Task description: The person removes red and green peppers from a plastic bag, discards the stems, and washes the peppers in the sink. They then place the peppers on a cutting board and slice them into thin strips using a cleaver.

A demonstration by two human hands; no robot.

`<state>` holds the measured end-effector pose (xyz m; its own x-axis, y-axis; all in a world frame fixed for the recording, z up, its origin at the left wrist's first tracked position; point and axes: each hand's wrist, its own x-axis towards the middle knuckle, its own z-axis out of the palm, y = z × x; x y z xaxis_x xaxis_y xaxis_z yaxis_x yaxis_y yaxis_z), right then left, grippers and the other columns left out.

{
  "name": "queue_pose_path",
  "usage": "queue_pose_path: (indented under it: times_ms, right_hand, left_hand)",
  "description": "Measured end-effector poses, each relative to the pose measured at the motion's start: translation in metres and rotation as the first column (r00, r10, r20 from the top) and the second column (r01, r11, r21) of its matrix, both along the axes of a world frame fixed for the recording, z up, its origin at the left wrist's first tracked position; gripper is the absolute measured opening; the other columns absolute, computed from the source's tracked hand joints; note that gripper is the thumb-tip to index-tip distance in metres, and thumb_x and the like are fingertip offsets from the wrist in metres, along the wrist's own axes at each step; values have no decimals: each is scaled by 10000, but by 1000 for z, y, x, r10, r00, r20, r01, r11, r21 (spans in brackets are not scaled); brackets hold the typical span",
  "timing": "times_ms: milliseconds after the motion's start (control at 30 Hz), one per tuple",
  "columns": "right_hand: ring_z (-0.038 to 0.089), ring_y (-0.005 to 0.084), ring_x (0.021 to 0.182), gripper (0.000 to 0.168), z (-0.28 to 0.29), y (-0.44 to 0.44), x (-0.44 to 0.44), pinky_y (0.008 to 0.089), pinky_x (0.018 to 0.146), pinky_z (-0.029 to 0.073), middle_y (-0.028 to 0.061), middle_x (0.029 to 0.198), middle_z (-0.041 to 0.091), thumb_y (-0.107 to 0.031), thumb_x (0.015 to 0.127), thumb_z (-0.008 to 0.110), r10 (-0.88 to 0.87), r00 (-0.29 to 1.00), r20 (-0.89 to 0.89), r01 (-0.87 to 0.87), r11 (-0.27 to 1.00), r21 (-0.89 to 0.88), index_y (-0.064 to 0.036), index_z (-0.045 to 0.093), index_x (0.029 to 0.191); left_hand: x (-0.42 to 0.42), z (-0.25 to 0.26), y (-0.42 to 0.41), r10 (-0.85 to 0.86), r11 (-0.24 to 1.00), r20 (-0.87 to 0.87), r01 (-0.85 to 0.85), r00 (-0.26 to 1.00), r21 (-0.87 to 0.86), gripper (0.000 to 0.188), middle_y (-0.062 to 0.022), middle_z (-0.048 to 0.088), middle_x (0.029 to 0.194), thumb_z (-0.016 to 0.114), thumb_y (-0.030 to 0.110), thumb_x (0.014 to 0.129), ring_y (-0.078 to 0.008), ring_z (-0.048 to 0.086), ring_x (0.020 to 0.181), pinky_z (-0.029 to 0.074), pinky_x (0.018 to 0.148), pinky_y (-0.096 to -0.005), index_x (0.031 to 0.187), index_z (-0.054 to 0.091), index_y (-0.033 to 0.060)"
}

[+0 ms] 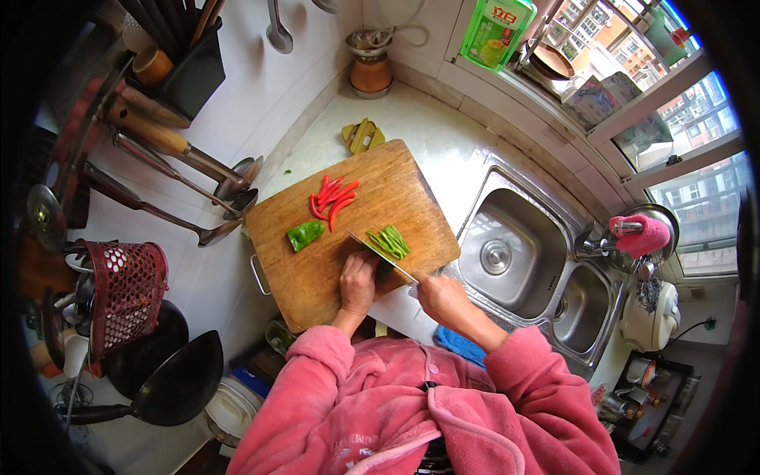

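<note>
A wooden cutting board (409,196) lies before me on the counter. My right hand (444,300) grips the handle of a kitchen knife (380,254), whose blade slants up and left across the board. My left hand (358,282) rests with bent fingers on the board, close against the blade. Whatever lies under those fingertips is hidden; a dark patch beside them is too shaded to tell. Just beyond the blade is a small pile of green pepper strips (390,241). Left of it sits a larger green pepper piece (305,236), with red pepper strips (333,196) above.
To the right is a steel double sink (504,237) with a tap (594,246). Behind the board lies an olive-green slotted trivet (362,136). Ladles and a spatula (214,234) hang from the left wall. A blue cloth (460,344) is near my right forearm.
</note>
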<state>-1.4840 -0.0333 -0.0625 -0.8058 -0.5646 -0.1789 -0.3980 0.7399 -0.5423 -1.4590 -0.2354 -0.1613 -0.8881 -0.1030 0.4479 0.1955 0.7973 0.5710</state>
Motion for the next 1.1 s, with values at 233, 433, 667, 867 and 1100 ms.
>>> queue_pose_path:
  times_ms: [233,433,667,867,1100]
  right_hand:
    - [610,444,648,102,-10,-15,-1,541,588,481,230,674,619,-105,863,560,-128,991,-48,119,982,-148,-42,599,933]
    - [601,440,623,137,7,-2,5,540,575,472,223,662,612,-101,866,568,-100,994,-52,92,986,-141,-40,605,983]
    - [598,429,584,138,19,8,10,531,554,473,223,637,602,-93,868,561,-22,999,-43,19,997,-77,-35,618,980]
    - [599,426,580,106,20,13,4,520,552,478,221,618,595,-85,866,557,10,1000,-2,-10,997,-75,-25,625,920]
    - [618,447,642,102,1,-3,-1,549,584,483,244,679,620,-104,853,542,7,999,31,-6,999,-34,-34,599,899]
  left_hand:
    - [0,14,-1,-17,1000,-19,17,1000,20,167,-133,642,983,609,-19,802,-333,613,925,515,811,-414,950,676,20]
    - [2,4,-5,-34,999,-46,36,998,33,160,-136,639,998,631,-43,801,-343,600,942,508,813,-422,949,668,9]
    - [2,-1,-4,-22,1000,-71,20,997,-17,187,-128,630,1025,604,-30,771,-337,586,966,498,843,-419,945,648,22]
    - [2,1,-3,-24,1000,-64,24,998,-3,148,-153,626,969,630,-35,796,-363,575,909,484,803,-445,935,653,9]
    - [6,0,-4,-18,999,11,19,1000,-39,201,-134,642,1010,583,11,787,-332,598,947,498,845,-411,974,655,28]
